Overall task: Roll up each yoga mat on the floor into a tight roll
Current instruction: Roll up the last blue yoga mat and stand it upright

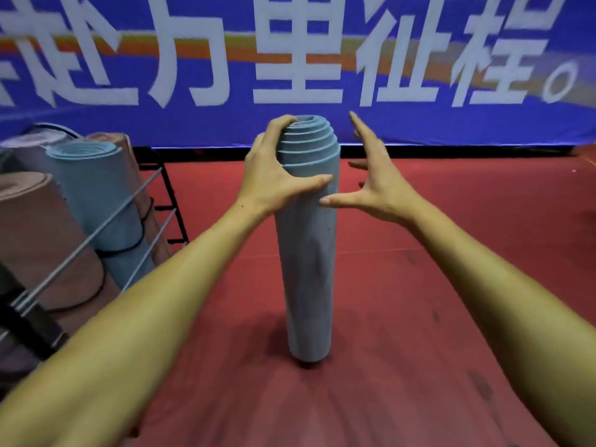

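A light blue yoga mat, rolled up, stands on end on the red floor in the middle of the head view. Its top end shows the spiral of layers, pushed up into a cone. My left hand grips the top of the roll, fingers over the rim and thumb across the front. My right hand hovers just to the right of the roll with fingers spread, its thumb tip close to the mat, holding nothing.
A metal rack at the left holds several rolled mats, a blue one and pink ones, bound with black cords. A blue banner with white characters covers the wall behind. Red floor stretches to the right.
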